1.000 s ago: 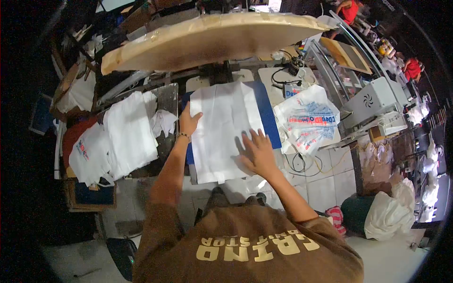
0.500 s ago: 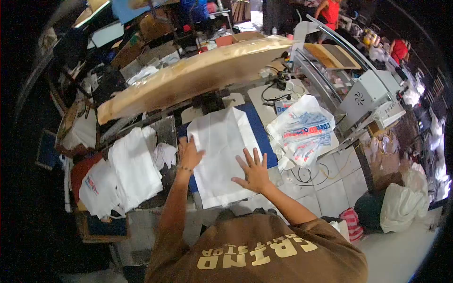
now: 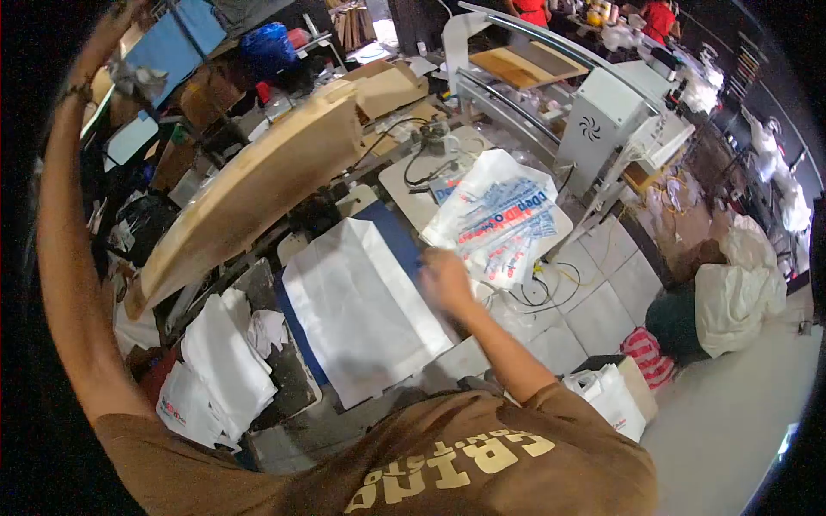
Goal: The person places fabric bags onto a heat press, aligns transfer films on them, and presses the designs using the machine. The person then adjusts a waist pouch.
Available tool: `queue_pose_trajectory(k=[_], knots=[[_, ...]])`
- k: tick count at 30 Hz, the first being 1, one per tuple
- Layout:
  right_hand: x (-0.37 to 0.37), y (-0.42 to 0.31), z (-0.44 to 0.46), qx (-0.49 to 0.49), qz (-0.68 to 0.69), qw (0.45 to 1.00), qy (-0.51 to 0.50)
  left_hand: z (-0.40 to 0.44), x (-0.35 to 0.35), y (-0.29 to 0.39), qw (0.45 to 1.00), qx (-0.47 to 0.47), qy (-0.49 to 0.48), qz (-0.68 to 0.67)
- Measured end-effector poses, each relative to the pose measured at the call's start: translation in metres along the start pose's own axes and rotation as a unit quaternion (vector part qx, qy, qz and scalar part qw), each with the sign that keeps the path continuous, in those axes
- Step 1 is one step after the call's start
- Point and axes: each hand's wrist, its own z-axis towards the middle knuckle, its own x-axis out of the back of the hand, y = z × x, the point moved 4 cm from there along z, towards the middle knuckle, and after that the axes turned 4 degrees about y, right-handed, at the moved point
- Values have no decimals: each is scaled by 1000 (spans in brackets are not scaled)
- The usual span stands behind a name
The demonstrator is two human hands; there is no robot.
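A white bag point(image 3: 357, 297) lies flat on a dark blue board point(image 3: 391, 232), its folded side strip facing my right. My right hand point(image 3: 446, 279), smeared by motion, is just past the bag's right edge, close to a pile of white bags with blue and red print point(image 3: 499, 219). Whether it touches the pile I cannot tell. My left arm stretches far up, and my left hand point(image 3: 107, 39) is at the top left edge of the view, near a pale blue panel point(image 3: 176, 52). Its fingers are not clear.
Folded white bags point(image 3: 228, 365) are stacked at left. A long, light-brown curved panel point(image 3: 249, 189) stands behind the board. A grey machine with rails point(image 3: 602, 120) is at right, beside black cables point(image 3: 417, 159). People in red point(image 3: 658, 21) are in the background.
My left hand has left the bag and swung up to the far upper left. My right hand has lifted off the bag and moved right. The view has turned.
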Motion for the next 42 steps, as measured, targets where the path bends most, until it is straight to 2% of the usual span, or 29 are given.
queue_pose_trajectory(k=[1,2,3,4,6,7,10,12,14,16,17,18,20,21,23,24,26,29,34,36,37,38,40,42], knots=[[14,27,10,-40,-55,998,14,7,13,25,997,40,-62,3],[-8,104,2,-100,-78,989,-81,14,15,30,994,61,-95,2],[7,117,5,-105,-156,974,-125,21,14,30,990,79,-115,-1],[12,127,1,-109,-158,973,-125,28,13,25,988,88,-127,4],[11,151,-4,-56,-298,948,-101,39,7,9,987,90,-132,30],[5,166,-9,-88,-287,947,-115,40,0,-3,984,93,-137,61],[8,157,-7,-76,-308,940,-127,28,-23,-22,976,97,-158,117],[8,157,-2,-69,-318,937,-126,17,-24,-23,984,108,-18,143],[10,160,-2,-59,-327,935,-126,15,-34,-30,981,132,-46,134],[9,164,0,-42,-267,954,-130,12,-37,-33,979,69,32,187],[14,158,0,-5,-250,967,-37,13,-34,-38,979,93,-14,180],[15,158,1,-2,-251,967,-42,19,-39,-56,979,97,-17,181],[23,166,1,-95,-186,978,29,7,-31,-51,979,113,-41,167],[23,170,0,-92,-185,978,23,0,-28,-48,979,117,-44,162],[33,185,-4,-191,-70,976,82,-15,-20,-44,979,124,-50,154],[37,185,-1,-189,-69,977,76,-21,-16,-42,979,127,-53,151],[47,193,-1,-295,71,948,97,-31,-10,-39,979,132,-57,144],[62,207,5,-285,61,947,137,-45,0,-40,979,138,-63,138],[75,216,15,-302,101,937,141,-64,18,-42,979,142,-69,133],[80,206,20,-306,17,947,100,-68,22,-43,979,143,-73,127],[77,211,20,-348,93,929,84,-72,26,-44,978,143,-74,132],[79,211,22,-348,94,929,81,-75,28,-46,978,143,-76,131],[80,212,21,-388,240,887,68,-78,30,-48,978,144,-79,130],[82,219,19,-384,260,884,62,-82,34,-49,977,145,-82,131]])
